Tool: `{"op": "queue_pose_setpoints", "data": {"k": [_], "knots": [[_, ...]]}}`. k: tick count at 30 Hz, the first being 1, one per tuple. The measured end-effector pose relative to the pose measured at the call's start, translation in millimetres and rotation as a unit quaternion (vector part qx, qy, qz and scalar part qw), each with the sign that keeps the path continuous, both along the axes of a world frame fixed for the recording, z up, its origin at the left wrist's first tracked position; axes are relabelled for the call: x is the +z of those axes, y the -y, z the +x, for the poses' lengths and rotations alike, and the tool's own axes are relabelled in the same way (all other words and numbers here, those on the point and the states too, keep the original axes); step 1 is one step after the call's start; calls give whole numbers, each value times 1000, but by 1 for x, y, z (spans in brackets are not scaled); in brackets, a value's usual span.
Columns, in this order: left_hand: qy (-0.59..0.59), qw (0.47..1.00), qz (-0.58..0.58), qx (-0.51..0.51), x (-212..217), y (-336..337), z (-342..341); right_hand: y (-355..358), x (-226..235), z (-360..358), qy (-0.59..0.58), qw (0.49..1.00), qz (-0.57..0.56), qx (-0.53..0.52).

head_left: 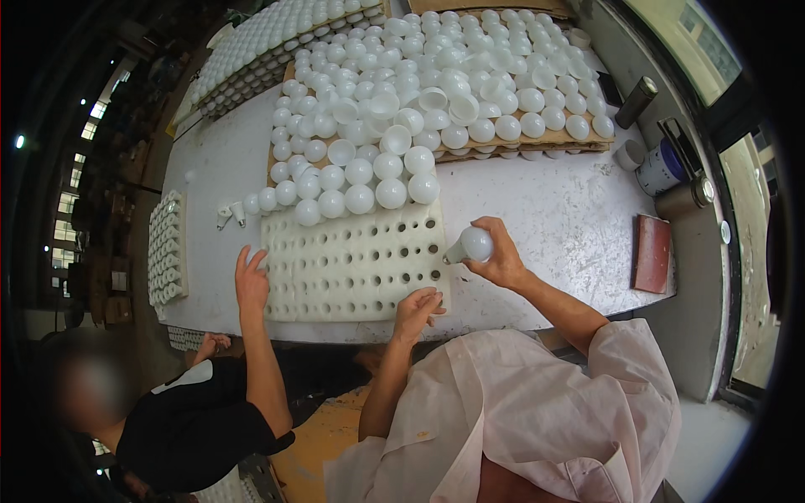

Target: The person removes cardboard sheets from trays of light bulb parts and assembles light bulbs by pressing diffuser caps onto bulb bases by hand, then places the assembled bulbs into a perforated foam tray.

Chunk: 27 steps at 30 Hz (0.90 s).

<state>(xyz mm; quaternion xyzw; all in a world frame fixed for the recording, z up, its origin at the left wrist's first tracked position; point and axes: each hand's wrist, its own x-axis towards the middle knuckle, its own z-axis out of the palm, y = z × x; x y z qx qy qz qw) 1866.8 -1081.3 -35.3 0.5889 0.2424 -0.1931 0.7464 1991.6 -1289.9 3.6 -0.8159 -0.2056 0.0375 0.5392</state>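
My right hand (503, 258) is closed around a light bulb (478, 243), above the right edge of a white foam board. The bulb is tilted, with its round white dome by my fingers and its narrow base pointing left. My left hand (414, 313) rests at the near right corner of the foam board (360, 312); its fingers are loosely bent and I see nothing in them. Rows of round holes cover the board. Several white bulb domes (391, 194) sit along its far edge.
White domes (470, 84) crowd cardboard sheets (537, 144) behind the board. A co-worker's hand (251, 281) reaches to the board's left side. Two small bulbs (231, 216) lie nearby, and a tray stack (168, 251) stands far left. At right are a red notebook (651, 253) and a steel flask (683, 199).
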Motion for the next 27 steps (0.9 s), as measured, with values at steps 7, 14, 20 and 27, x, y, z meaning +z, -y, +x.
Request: {"op": "queue_pose_setpoints", "data": {"k": [7,14,20,27], "knots": [[29,992,123,13,-6,-17,-16,-34,5,32,149,984,-37,87],[71,982,174,-12,-28,-39,-20,-70,0,23,120,956,-208,170],[75,970,231,-3,-28,-59,-23,-49,24,97,220,975,-27,-37],[40,965,255,-50,-24,-73,-24,45,17,297,222,902,-121,-351]]}}
